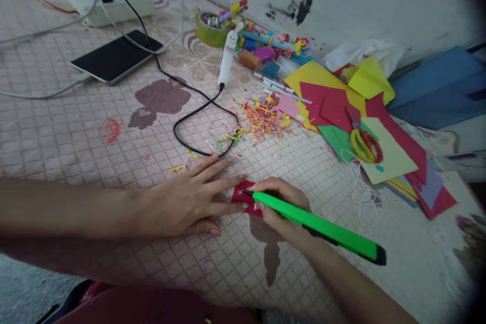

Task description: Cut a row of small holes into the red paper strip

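Note:
A small piece of red paper (239, 192) lies flat on the patterned cloth, partly hidden by both hands. My left hand (197, 195) rests on it with the fingers spread, the fingertips at its left part. In my right hand (283, 202) is a green utility knife (319, 225) with a black end, slanting down to the left. Its thin dark tip touches or hovers just over the paper near my left fingertips; which one I cannot tell. Small pale marks show on the paper beside the tip.
Paper scraps (266, 119) lie beyond my hands, near a white glue gun (228, 58) with a looped black cord. Scissors (364, 144) rest on coloured paper sheets (391, 157) at right. A tablet (117, 58), power strip (117, 10) and tape roll (212, 33) sit further back.

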`<state>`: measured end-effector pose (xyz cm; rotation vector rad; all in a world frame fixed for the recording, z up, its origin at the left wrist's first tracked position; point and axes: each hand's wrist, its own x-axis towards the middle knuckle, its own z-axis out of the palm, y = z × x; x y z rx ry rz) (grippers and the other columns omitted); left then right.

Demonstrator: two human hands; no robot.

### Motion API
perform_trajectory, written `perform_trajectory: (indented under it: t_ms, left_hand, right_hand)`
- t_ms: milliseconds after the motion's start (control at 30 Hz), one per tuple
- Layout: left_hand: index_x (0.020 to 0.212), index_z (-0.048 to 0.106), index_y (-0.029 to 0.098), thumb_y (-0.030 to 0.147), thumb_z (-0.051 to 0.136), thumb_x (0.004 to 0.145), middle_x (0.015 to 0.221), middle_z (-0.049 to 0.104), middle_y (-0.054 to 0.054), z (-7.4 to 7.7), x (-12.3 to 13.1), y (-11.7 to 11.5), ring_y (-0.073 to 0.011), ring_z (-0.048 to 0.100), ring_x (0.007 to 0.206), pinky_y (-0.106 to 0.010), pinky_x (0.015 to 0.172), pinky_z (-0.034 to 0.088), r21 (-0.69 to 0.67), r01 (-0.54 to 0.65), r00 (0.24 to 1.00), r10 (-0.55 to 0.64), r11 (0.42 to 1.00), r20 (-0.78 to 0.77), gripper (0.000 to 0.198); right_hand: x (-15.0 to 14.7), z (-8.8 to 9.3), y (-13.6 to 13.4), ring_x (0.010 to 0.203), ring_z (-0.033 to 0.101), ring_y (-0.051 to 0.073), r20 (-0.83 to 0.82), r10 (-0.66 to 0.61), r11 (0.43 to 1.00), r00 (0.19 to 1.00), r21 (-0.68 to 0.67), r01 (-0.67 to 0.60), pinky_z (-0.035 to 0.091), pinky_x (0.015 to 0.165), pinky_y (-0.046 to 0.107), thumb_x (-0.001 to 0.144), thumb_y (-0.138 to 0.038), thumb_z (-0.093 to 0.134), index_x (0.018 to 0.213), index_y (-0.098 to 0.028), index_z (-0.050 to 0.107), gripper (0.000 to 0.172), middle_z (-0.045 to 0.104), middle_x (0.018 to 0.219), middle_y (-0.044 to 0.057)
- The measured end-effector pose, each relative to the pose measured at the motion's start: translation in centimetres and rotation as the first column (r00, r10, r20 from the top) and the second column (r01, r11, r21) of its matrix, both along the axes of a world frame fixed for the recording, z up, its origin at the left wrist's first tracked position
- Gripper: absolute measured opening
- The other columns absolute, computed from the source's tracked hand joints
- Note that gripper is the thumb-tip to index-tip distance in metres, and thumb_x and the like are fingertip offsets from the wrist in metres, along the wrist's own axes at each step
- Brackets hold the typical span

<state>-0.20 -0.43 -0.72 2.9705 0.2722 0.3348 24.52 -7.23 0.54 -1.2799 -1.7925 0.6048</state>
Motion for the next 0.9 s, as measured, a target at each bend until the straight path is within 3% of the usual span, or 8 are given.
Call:
perform_trajectory:
  t_ms: [300, 533, 733, 900]
  left_hand:
    - [0.153, 0.049, 0.033, 0.054, 0.060, 0.100, 0.162, 0.042, -0.012, -0.12, 0.01, 0.02, -0.0432, 0.033, 0.152, -0.066, 0.122, 0.029, -0.018, -0.006, 1.000, 0.006, 1.000, 0.021, 0.059]
    - [0.153, 0.048, 0.033, 0.052, 0.057, 0.102, 0.163, 0.042, -0.013, -0.03, -0.11, 0.05, -0.0433, 0.033, 0.152, -0.066, 0.122, 0.029, -0.031, -0.005, 1.000, 0.006, 1.000, 0.015, 0.055]
    - [0.153, 0.048, 0.035, 0.054, 0.057, 0.101, 0.163, 0.042, -0.009, 0.02, -0.05, 0.02, -0.0413, 0.030, 0.154, -0.065, 0.124, 0.026, -0.039, -0.011, 1.000, 0.011, 0.999, 0.001, 0.056]
    - [0.154, 0.048, 0.034, 0.054, 0.058, 0.101, 0.163, 0.042, -0.010, 0.04, -0.07, -0.01, -0.0415, 0.032, 0.153, -0.064, 0.124, 0.027, -0.034, -0.017, 1.000, 0.017, 0.999, 0.009, 0.057]
  right_hand:
    - [0.16, -0.23, -0.10, 0.075, 0.076, 0.014, 0.003, 0.018, 0.999, 1.000, -0.042, -0.018, 0.060, 0.067, 0.023, 0.077, -0.004, 0.058, 0.097, -0.027, 0.070, 0.032, 0.080, 0.087, -0.003]
    - [0.37, 0.61, 0.05, 0.076, 0.076, 0.015, -0.018, 0.088, 0.990, 0.996, -0.106, -0.089, 0.060, 0.068, 0.025, 0.082, -0.009, 0.060, 0.099, -0.026, 0.071, 0.026, 0.080, 0.088, -0.002]
    - [0.41, 0.28, 0.00, 0.072, 0.076, 0.014, -0.059, -0.007, 0.997, 0.998, -0.078, 0.002, 0.060, 0.064, 0.023, 0.082, -0.010, 0.063, 0.093, -0.026, 0.072, 0.021, 0.080, 0.083, -0.002]
    - [0.27, -0.30, -0.12, 0.073, 0.076, 0.015, -0.043, -0.008, 0.998, 0.999, -0.069, 0.005, 0.061, 0.065, 0.025, 0.080, -0.009, 0.061, 0.094, -0.026, 0.072, 0.025, 0.081, 0.085, -0.001]
